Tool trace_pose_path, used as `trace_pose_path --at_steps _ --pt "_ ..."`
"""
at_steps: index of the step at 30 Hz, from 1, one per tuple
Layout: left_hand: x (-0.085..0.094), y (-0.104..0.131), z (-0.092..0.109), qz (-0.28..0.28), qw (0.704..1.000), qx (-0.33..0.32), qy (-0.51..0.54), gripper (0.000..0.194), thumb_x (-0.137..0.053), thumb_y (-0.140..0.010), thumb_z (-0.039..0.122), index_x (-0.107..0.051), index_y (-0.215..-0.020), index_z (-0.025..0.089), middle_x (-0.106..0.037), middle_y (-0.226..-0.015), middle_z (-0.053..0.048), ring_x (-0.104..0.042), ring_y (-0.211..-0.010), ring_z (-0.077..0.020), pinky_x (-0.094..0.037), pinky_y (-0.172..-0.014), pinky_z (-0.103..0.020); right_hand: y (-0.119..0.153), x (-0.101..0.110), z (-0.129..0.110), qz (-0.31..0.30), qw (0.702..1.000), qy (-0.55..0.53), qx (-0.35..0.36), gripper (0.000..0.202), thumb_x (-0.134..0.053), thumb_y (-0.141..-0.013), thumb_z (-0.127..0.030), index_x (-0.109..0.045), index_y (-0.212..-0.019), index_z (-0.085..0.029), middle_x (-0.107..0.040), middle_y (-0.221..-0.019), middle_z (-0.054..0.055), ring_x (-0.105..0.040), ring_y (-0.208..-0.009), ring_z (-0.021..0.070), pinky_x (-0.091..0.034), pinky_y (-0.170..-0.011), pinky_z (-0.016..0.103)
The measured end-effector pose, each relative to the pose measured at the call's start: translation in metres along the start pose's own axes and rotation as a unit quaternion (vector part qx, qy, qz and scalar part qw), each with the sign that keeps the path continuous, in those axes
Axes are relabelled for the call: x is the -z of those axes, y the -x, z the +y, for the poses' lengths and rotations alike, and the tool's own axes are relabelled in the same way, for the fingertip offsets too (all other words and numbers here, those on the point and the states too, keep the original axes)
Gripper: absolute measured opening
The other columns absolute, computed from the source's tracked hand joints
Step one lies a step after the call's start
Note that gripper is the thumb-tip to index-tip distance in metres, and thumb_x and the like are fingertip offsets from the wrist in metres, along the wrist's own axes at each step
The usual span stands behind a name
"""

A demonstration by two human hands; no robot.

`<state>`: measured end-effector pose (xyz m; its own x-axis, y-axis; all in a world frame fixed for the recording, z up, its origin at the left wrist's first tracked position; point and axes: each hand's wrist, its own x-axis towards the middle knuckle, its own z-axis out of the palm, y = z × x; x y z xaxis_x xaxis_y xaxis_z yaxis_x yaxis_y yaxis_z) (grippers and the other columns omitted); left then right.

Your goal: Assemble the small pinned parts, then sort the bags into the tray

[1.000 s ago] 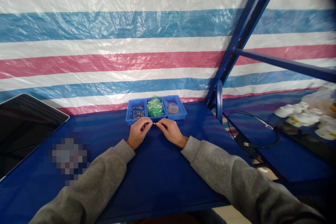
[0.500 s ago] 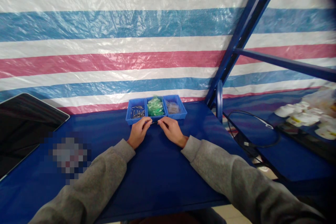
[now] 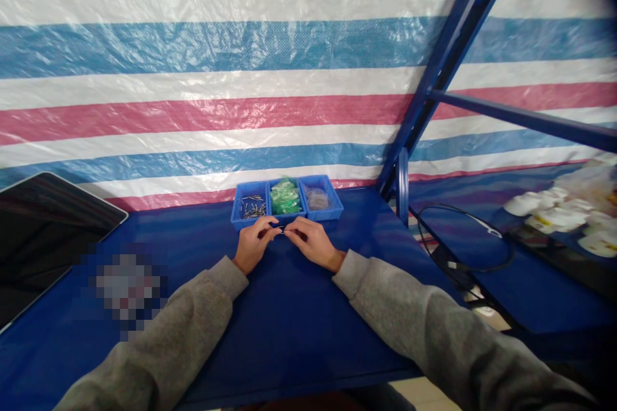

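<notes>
Just in front of the blue bins, my left hand point(image 3: 250, 246) and my right hand point(image 3: 312, 243) meet with fingertips pinched. Between them shows a small thin piece point(image 3: 282, 228), dark with a light glint, too small to name; fingers cover most of it, and both hands seem to grip it. The left blue bin point(image 3: 235, 210) holds several short metal pins or rods point(image 3: 253, 207). Green plastic pieces point(image 3: 285, 196) fill the middle bin, and clear plastic pieces point(image 3: 317, 198) lie in the right one.
The hands are over a blue table point(image 3: 289, 327). A dark flat screen point(image 3: 53, 237) lies at the left, near a blurred-out patch. At right stand a blue metal frame point(image 3: 436, 70), a looped black cable point(image 3: 506, 260) and white objects point(image 3: 554, 212). Striped sheeting point(image 3: 202, 45) hangs behind.
My two hands have come closer together, the right one shifting slightly left, so less of the thin piece shows between the fingertips. The bins have not moved.
</notes>
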<state>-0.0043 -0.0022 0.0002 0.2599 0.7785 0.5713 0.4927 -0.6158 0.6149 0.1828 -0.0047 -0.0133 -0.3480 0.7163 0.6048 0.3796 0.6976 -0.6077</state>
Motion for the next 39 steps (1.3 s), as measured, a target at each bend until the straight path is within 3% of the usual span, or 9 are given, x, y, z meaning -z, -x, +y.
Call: trace_pose_path --at_steps 6,14,30,39 --pt "0.0002 0.0003 -0.0018 -0.002 1.000 -0.002 0.003 0.020 -0.057 -0.084 0.035 -0.060 -0.096 0.018 -0.061 -0.058 0.004 -0.057 -0.051 -0.0091 -0.046 -0.058 -0.020 -0.0001 0.0002 -0.0007 -0.023 1.000 0.003 0.015 0.022 -0.046 -0.092 -0.033 -0.063 -0.090 -0.019 -0.061 -0.079 0.004 -0.055 -0.069 0.0138 -0.045 -0.067 0.025" --pt "0.0020 -0.0017 0.0023 -0.010 0.999 -0.030 -0.031 0.018 -0.056 -0.085 0.032 -0.065 -0.090 0.018 -0.068 -0.086 -0.003 -0.060 -0.066 -0.0117 -0.048 -0.066 -0.023 -0.0021 0.0017 -0.0021 0.055 0.998 0.002 -0.036 0.020 -0.042 -0.093 -0.027 -0.059 -0.087 -0.018 -0.063 -0.082 0.004 -0.059 -0.076 0.0159 -0.044 -0.074 0.026" --pt "0.0021 -0.0025 -0.0005 0.004 0.999 -0.014 -0.047 0.022 -0.052 -0.087 0.034 -0.065 -0.084 0.018 -0.065 -0.072 -0.001 -0.054 -0.054 -0.0094 -0.045 -0.055 -0.021 -0.0011 0.0003 -0.0004 0.055 0.998 0.005 -0.043 0.023 -0.045 -0.091 -0.032 -0.062 -0.087 -0.019 -0.065 -0.082 0.005 -0.060 -0.073 0.0163 -0.046 -0.072 0.027" --pt "0.0027 -0.0015 0.0032 -0.001 0.999 -0.024 -0.034 0.020 -0.055 -0.085 0.035 -0.065 -0.084 0.018 -0.068 -0.080 -0.002 -0.056 -0.058 -0.0105 -0.047 -0.062 -0.024 -0.0014 -0.0011 0.0022 0.046 0.998 0.022 -0.041 0.025 -0.046 -0.092 -0.034 -0.062 -0.081 -0.018 -0.064 -0.075 0.004 -0.059 -0.069 0.0153 -0.044 -0.068 0.025"
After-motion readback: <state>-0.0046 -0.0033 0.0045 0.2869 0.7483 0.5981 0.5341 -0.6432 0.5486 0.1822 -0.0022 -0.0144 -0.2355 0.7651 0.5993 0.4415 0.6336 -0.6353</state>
